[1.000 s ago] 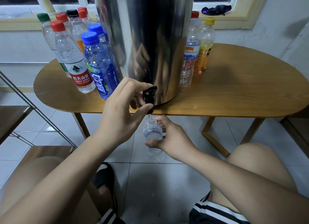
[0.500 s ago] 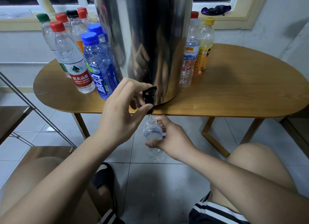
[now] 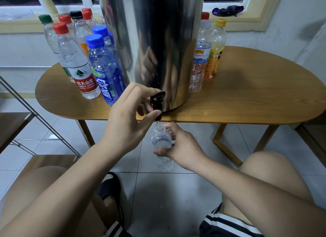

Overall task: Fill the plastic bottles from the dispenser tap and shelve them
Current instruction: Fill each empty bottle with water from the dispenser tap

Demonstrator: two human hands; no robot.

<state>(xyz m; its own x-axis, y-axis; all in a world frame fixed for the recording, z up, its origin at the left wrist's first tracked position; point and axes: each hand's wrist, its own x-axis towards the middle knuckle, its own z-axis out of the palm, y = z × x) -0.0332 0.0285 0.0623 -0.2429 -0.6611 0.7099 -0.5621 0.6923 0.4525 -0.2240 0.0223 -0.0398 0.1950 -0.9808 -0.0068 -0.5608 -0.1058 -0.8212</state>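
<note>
1. The dispenser (image 3: 158,42) is finished in mirrored silver; its tap (image 3: 157,100) is coloured black.
2. The table (image 3: 255,99) is patterned with brown wood grain.
3. The bottle (image 3: 161,141) under the tap is seen as clear.
4. The shorts (image 3: 229,225) are striped black and white.

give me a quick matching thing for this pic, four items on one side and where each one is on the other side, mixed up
Column A
1. left hand
2. right hand
3. yellow-capped bottle
4. front blue-capped bottle

Column B
a. stands on the table, right of the dispenser
b. grips the clear bottle below the spout
c. stands on the table, left of the dispenser
d. holds the tap lever

Pairs: 1-d, 2-b, 3-a, 4-c
</note>
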